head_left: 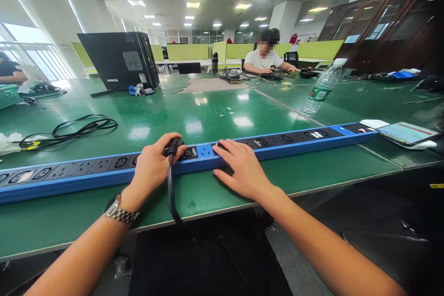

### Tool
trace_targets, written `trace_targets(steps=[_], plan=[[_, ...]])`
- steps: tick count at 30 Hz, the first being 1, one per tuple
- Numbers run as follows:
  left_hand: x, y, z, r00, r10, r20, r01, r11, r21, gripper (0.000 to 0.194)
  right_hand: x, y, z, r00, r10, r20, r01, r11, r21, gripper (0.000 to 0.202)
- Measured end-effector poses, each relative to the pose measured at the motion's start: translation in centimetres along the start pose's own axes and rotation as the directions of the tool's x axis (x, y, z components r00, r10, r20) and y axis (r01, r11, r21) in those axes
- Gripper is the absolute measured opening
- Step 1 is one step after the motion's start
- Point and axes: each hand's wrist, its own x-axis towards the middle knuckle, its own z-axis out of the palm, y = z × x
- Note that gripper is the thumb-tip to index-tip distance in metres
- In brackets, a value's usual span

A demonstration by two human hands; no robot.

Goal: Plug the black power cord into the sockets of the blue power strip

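Note:
A long blue power strip point(291, 150) with black socket modules runs across the green table in front of me. My left hand point(154, 162), a watch on its wrist, is closed around a black power plug point(172, 146) at the strip, left of a blue socket point(205, 151). From the plug a thick black cable point(170, 189) hangs over the table's front edge. Whether the plug sits in a socket cannot be seen. My right hand point(241, 166) lies with fingers spread on the strip, just right of the blue socket, holding nothing.
A black computer tower point(118, 62) stands at the back left, with a coiled black cable point(86, 125) nearer me. On the right are a tilted plastic bottle point(321, 90) and a tablet point(409, 132) by the strip's end. Another person point(263, 60) sits across the table.

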Motion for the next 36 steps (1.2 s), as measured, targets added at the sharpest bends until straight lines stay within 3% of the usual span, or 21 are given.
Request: trace_targets(steps=[9,21,28,36], plan=[[0.2,0.7,0.4,0.996,0.086,-0.016,-0.084,0.992,0.099,0.032,0.0,0.0,-0.1,1.000,0.004,0.006,-0.004,1.000,0.005,0.055],[0.6,0.7,0.6,0.993,0.108,-0.039,-0.101,0.983,0.150,0.031,0.1,-0.1,-0.2,1.000,0.012,0.013,-0.012,1.000,0.025,0.055],[-0.1,-0.3,0.7,0.977,0.144,-0.158,-0.134,0.988,0.076,0.032,0.1,-0.2,-0.3,1.000,0.018,0.024,-0.018,1.000,0.014,0.055],[0.1,-0.3,0.4,0.989,0.124,-0.076,-0.117,0.989,0.086,0.037,0.1,-0.2,-0.2,1.000,0.019,0.014,-0.019,0.999,0.028,0.055]])
